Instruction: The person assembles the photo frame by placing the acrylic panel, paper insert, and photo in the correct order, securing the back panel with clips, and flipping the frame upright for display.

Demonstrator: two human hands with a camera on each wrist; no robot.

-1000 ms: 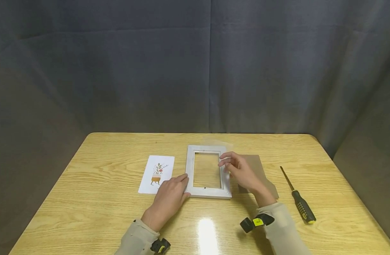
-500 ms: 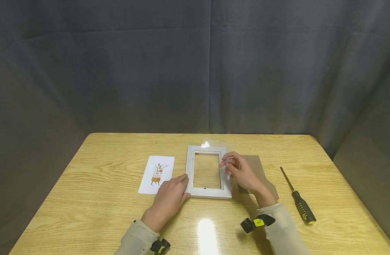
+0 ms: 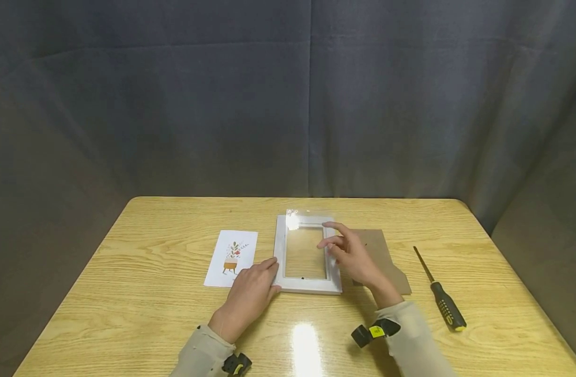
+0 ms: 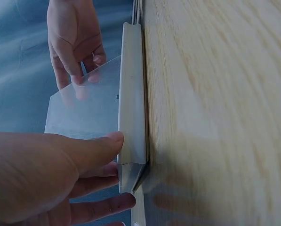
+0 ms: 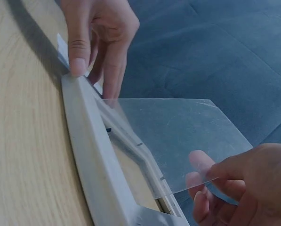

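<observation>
Starting at the left with the printed card (image 3: 231, 256), flat on the surface (image 3: 127, 314), partly covered by the left hand (image 3: 250, 285); could get creased by a careless shift of that wrist. Next, pinching the white frame (image 3: 311, 285) at its corner between left thumb and fingers; with a looser hold, could let it skid under a push. Over the frame's opening, holding the clear sheet (image 5: 178, 127) tilted, pinched at its raised edge between the right hand's (image 3: 356, 259) thumb and fingers. Could drop askew or scratch, from an uneven release or a low edge catching on the inner lip. Farther right, finding the brown board (image 3: 374, 246), partly hidden behind that hand, then the screwdriver (image 3: 445, 303), well apart.

Hard to trace in the head view: the sheet's outline, mostly lost beyond the glare. Cannot tell how firmly seated along its low edge.
</observation>
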